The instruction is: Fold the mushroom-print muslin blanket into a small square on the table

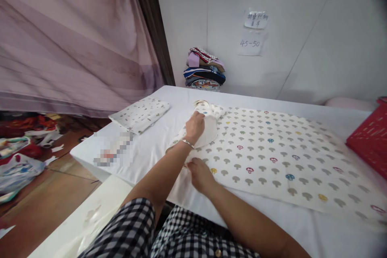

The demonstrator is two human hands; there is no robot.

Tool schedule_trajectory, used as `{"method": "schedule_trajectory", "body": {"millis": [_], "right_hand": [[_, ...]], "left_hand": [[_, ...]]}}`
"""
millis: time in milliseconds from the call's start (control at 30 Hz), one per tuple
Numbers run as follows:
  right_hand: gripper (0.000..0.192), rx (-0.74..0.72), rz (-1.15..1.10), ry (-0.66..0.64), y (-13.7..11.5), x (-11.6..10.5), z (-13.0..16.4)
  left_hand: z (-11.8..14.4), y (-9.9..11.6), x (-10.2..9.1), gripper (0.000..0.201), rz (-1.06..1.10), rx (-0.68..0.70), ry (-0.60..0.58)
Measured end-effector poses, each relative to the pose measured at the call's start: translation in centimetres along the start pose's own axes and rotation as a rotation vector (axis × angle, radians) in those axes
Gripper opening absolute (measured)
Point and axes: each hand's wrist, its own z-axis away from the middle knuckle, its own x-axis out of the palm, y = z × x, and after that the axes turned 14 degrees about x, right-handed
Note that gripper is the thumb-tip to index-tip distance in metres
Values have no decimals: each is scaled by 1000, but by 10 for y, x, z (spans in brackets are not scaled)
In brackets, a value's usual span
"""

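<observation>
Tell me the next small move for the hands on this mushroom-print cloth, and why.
Probably draw the turned-over end further across and press it flat. The left hand grips the bunched, folded-back end of the mushroom-print cloth, the right hand pins the near edge, and the rest lies spread flat on the white table.

Soft cloth lying over a matt white table

The mushroom-print sheet point(272, 157) is looking like thin matt cotton; the far stack point(204, 68) is showing mixed fabrics, the right crate point(370, 139) glossy red plastic, the left floor point(57, 185) smooth wood.
</observation>
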Motion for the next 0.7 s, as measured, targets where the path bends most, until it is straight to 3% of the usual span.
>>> {"method": "schedule_trajectory", "body": {"millis": [67,100,233,300,400,700], "right_hand": [[32,4,13,7,0,1,0],[32,8,15,13,-1,0,1],[31,-1,9,23,-3,-2,0],[28,-6,26,24,-4,-3,-1],[26,-14,48,22,-4,-3,-2],[25,79,103,-5,-4,-2,-3]], "left_hand": [[-2,-9,-6,33,-125,38,54],[-1,-11,-4,32,-170,86,17],[19,-6,27,29,-188,238,-317],[28,-1,43,28,-177,218,-377],[30,2,51,27,-178,202,-381],[19,12,51,31,-167,234,-392]]}}
